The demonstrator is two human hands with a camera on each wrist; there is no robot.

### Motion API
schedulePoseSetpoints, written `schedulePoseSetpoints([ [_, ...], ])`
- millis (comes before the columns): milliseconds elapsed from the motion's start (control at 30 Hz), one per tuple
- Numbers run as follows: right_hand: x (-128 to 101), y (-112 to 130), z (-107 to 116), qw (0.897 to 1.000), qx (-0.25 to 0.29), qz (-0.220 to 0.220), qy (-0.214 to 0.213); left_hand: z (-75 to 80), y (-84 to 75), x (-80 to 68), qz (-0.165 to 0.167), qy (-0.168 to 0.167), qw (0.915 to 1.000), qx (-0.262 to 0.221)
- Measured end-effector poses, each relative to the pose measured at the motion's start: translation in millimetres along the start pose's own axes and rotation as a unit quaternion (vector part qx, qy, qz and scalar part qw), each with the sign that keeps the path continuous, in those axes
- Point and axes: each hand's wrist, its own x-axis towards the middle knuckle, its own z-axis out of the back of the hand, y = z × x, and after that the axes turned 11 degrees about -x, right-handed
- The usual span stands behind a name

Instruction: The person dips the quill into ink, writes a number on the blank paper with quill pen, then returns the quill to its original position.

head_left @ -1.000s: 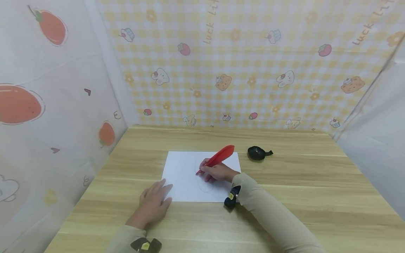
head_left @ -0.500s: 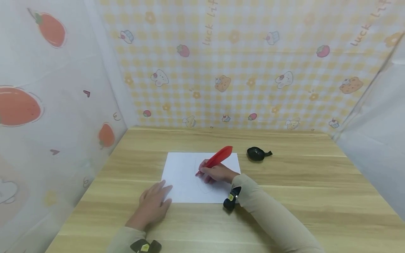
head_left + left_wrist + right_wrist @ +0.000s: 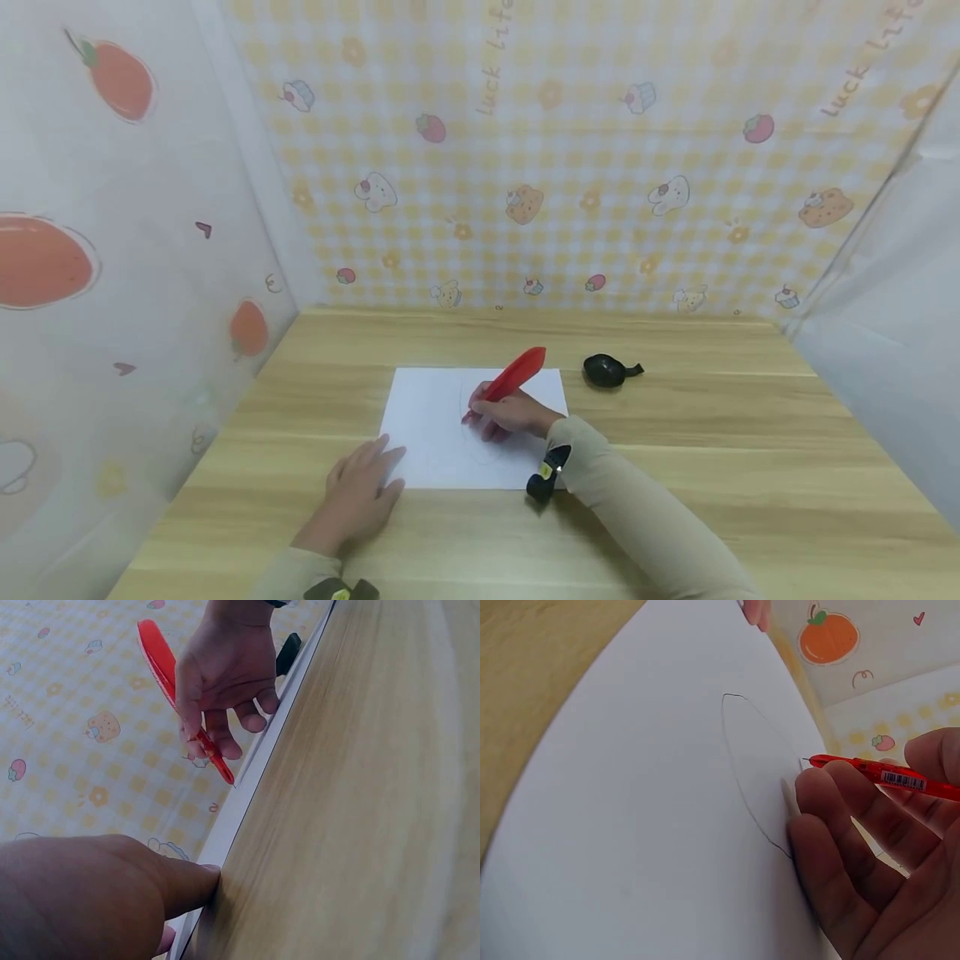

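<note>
A red feather-shaped pen (image 3: 517,372) with a barcode label is pinched between the thumb and fingers of my right hand (image 3: 512,413). Its fine tip is close to the white paper (image 3: 427,408); the right wrist view does not settle whether it touches. A thin dark curved outline (image 3: 739,784), partly hidden by the right hand, runs across the sheet. My left hand (image 3: 360,492) lies with fingers extended at the paper's left edge. In the left wrist view its thumb (image 3: 187,885) presses on the sheet's near edge.
A small black pan-shaped object (image 3: 604,371) with a short handle sits right of the paper. The wooden table (image 3: 712,467) meets a yellow checked backdrop (image 3: 555,167) behind and a printed white sheet (image 3: 165,183) at left.
The red pen's tip has shifted slightly down along the left side of the outline with the right hand. The whole head view has tilted up a little. The left hand stays on the paper.
</note>
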Motion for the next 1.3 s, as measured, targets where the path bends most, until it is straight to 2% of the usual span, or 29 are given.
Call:
schedulePoseSetpoints([
  [433,-3.9,-0.9,14.1,0.999,0.016,0.024,-0.028,0.7,-1.7,0.4,-0.002,-0.001,1.0000,-0.003],
  [867,-10.8,-3.6,28.0,0.998,0.022,0.003,-0.050,-0.4,2.5,0.4,-0.004,0.001,1.0000,0.003],
  [1000,-13.3,-6.5,34.3,0.998,0.025,0.001,-0.060,0.0,1.2,-0.4,-0.003,0.001,1.0000,-0.001],
  [1167,-18.6,-9.5,43.5,0.997,0.030,-0.022,-0.074,1.3,-1.4,-1.5,-0.004,0.002,1.0000,0.003],
  [1300,-24.6,-12.4,53.2,0.996,0.023,-0.017,-0.085,2.0,-2.1,-1.6,-0.007,0.002,1.0000,0.000],
])
